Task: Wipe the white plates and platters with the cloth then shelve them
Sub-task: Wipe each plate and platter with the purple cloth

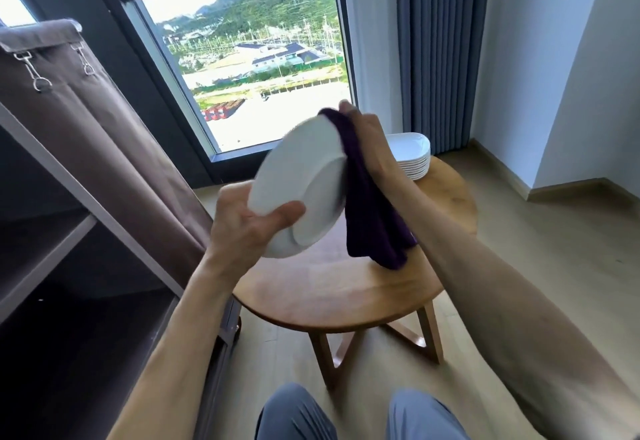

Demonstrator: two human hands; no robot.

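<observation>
Left hand (251, 223) is raised in front of the body, forearm angled up from lower left, palm turned up and inward. A white plate (301, 187) is gripped at its lower rim, thumb curled over the underside, fingers hidden behind the plate. The plate is held tilted steeply on edge, underside and foot ring facing the camera; slightly blurred.

Right hand (363, 138) is raised just right of the plate, forearm running up from lower right, wrist bent, fingers pointing up and curled over the plate's upper right rim. A dark purple cloth (370, 218) is pinched between this hand and the rim. The cloth is draped over the rim's right edge and hangs down loose below the hand, its bottom end dangling above the table. How the fingertips lie on the far face of the plate cannot be told.

A stack of white platters (414, 155) is seen just behind the right wrist, resting on the far edge of a round wooden table (346, 297), which lies below both hands. A brown fabric shelf unit (86, 197) stands to the left of the left hand, its shelves dark.
</observation>
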